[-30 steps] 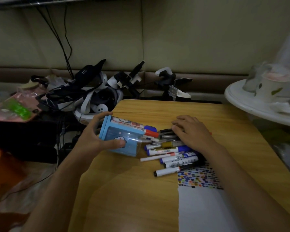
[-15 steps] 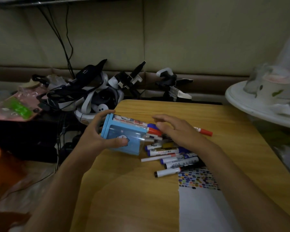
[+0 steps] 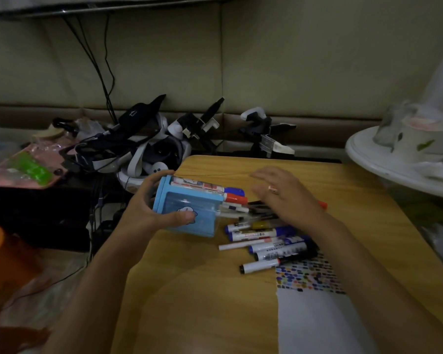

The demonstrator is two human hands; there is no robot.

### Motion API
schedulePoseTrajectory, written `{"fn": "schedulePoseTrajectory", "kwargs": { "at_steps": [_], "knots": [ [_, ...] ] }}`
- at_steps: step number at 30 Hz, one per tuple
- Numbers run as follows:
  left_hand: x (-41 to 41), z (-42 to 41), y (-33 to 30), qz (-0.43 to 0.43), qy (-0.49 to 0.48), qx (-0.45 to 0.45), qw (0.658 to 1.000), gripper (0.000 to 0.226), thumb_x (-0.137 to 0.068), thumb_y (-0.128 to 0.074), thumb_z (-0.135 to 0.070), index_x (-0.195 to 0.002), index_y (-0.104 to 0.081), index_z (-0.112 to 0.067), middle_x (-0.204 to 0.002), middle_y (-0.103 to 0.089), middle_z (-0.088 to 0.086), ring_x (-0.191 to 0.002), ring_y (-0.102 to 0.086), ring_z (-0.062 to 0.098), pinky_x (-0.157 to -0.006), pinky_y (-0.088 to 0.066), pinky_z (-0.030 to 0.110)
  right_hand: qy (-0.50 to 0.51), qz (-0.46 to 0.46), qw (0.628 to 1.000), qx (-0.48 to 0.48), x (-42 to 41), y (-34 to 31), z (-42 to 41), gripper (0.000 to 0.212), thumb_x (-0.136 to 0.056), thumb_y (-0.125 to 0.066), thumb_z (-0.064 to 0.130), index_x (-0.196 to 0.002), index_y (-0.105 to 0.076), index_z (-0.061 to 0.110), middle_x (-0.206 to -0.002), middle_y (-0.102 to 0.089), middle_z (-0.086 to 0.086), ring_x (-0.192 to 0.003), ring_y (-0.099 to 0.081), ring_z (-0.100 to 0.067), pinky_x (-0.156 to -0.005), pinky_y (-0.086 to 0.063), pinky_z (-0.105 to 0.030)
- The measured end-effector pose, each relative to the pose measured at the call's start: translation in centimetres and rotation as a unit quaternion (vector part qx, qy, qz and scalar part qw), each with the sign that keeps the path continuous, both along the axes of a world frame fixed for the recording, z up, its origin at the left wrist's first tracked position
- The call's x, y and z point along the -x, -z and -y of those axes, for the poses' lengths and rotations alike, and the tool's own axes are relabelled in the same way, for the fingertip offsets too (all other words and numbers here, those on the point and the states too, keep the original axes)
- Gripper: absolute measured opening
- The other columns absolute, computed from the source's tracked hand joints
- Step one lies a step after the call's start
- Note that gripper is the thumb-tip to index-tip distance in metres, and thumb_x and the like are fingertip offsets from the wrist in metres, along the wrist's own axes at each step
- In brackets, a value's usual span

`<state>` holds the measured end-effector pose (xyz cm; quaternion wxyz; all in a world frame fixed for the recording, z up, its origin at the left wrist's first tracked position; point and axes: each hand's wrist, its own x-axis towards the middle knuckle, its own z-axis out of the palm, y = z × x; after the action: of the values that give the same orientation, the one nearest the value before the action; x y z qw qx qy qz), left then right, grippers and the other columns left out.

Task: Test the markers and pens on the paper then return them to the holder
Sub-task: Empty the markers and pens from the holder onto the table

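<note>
The left hand (image 3: 149, 213) grips the blue holder (image 3: 189, 208), which is tipped on its side on the wooden table (image 3: 189, 302), its mouth facing the right hand. Several markers (image 3: 234, 196) stick out of it toward that hand. The right hand (image 3: 284, 198), blurred, is spread flat with fingers straight, holding nothing, just above a loose heap of pens (image 3: 269, 241) lying in front of the holder's mouth. Near its wrist, the paper (image 3: 315, 318) lies under the forearm, its top edge covered in colored dabs.
</note>
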<state>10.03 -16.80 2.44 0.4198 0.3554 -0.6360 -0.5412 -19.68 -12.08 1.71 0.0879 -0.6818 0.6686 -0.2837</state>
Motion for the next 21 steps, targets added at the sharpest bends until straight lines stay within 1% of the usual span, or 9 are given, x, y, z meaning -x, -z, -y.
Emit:
{"fn": "schedulePoseTrajectory", "kwargs": {
  "at_steps": [3,4,6,8,11,13,15,18,21],
  "knots": [
    [-0.3,0.1,0.0,-0.007,-0.004,-0.001,1.0,0.094,-0.044,-0.093,-0.029,-0.129,-0.056,-0.042,-0.13,-0.058,0.0,-0.106,-0.067,0.019,-0.076,-0.06,0.033,0.099,0.022,0.995,-0.016,3.3,1.0,-0.2,0.045,-0.105,-0.035,0.045,-0.143,-0.05,0.027,-0.149,-0.048,0.004,-0.135,-0.04,-0.014,-0.111,-0.034,-0.039],
    [-0.4,0.2,0.0,-0.009,-0.005,-0.001,1.0,0.094,-0.044,-0.093,-0.028,-0.129,-0.056,-0.042,-0.129,-0.058,0.0,-0.105,-0.067,0.018,-0.076,-0.06,0.033,0.115,0.002,0.993,-0.036,4.2,1.5,-0.2,0.044,-0.105,-0.036,0.044,-0.143,-0.05,0.026,-0.148,-0.049,0.002,-0.135,-0.041,-0.017,-0.111,-0.035,-0.042],
    [-0.3,0.2,0.0,-0.011,-0.005,-0.001,1.0,0.094,-0.044,-0.093,-0.028,-0.129,-0.056,-0.042,-0.129,-0.057,0.0,-0.105,-0.067,0.017,-0.076,-0.06,0.033,0.133,-0.056,0.986,-0.078,5.3,2.4,-0.3,0.045,-0.104,-0.039,0.045,-0.143,-0.05,0.025,-0.147,-0.05,0.0,-0.134,-0.043,-0.02,-0.11,-0.037,-0.042],
    [-0.2,0.2,0.0,-0.012,-0.004,0.0,1.0,0.093,-0.044,-0.093,-0.028,-0.128,-0.056,-0.043,-0.129,-0.057,-0.001,-0.104,-0.067,0.016,-0.076,-0.06,0.032,0.141,-0.081,0.982,-0.099,5.4,2.8,-0.2,0.047,-0.103,-0.04,0.048,-0.143,-0.049,0.026,-0.146,-0.05,-0.001,-0.132,-0.046,-0.022,-0.107,-0.039,-0.041],
    [0.1,0.1,0.1,-0.013,-0.005,-0.002,1.0,0.09,-0.048,-0.093,-0.021,-0.127,-0.056,-0.044,-0.127,-0.058,-0.002,-0.103,-0.068,0.014,-0.074,-0.06,0.03,0.152,-0.093,0.981,-0.076,5.0,3.0,0.1,0.048,-0.102,-0.041,0.049,-0.143,-0.049,0.026,-0.145,-0.052,-0.001,-0.13,-0.048,-0.023,-0.106,-0.041,-0.042],
    [0.2,0.1,0.1,-0.018,0.001,-0.004,1.0,0.09,-0.048,-0.093,-0.022,-0.128,-0.056,-0.043,-0.127,-0.059,-0.001,-0.103,-0.068,0.016,-0.075,-0.06,0.032,0.158,-0.105,0.979,-0.07,5.0,3.2,0.2,0.046,-0.103,-0.042,0.046,-0.144,-0.049,0.025,-0.144,-0.053,-0.002,-0.128,-0.05,-0.024,-0.104,-0.041,-0.042],
    [0.2,0.1,0.1,-0.019,0.004,-0.007,1.0,0.091,-0.048,-0.094,-0.022,-0.128,-0.056,-0.042,-0.127,-0.059,0.001,-0.105,-0.068,0.02,-0.077,-0.06,0.035,0.153,-0.112,0.978,-0.083,5.1,3.6,0.3,0.043,-0.103,-0.044,0.039,-0.143,-0.049,0.024,-0.138,-0.056,-0.004,-0.121,-0.053,-0.024,-0.097,-0.043,-0.038],
    [0.2,0.1,0.2,-0.018,-0.002,-0.008,1.0,0.087,-0.053,-0.091,-0.015,-0.128,-0.056,-0.043,-0.127,-0.059,0.002,-0.104,-0.069,0.02,-0.077,-0.06,0.034,0.131,-0.073,0.985,-0.085,5.2,4.2,0.4,0.033,-0.104,-0.045,0.032,-0.135,-0.054,0.026,-0.125,-0.06,-0.001,-0.105,-0.054,-0.017,-0.082,-0.041,-0.032],
    [0.2,0.0,0.3,-0.012,0.0,-0.009,1.0,0.086,-0.053,-0.091,-0.016,-0.126,-0.056,-0.045,-0.126,-0.059,0.0,-0.102,-0.069,0.017,-0.076,-0.06,0.033,0.13,-0.048,0.988,-0.063,5.3,4.2,0.6,0.028,-0.103,-0.045,0.029,-0.128,-0.058,0.029,-0.118,-0.062,0.003,-0.096,-0.052,-0.011,-0.076,-0.038,-0.03]
  ]
}}
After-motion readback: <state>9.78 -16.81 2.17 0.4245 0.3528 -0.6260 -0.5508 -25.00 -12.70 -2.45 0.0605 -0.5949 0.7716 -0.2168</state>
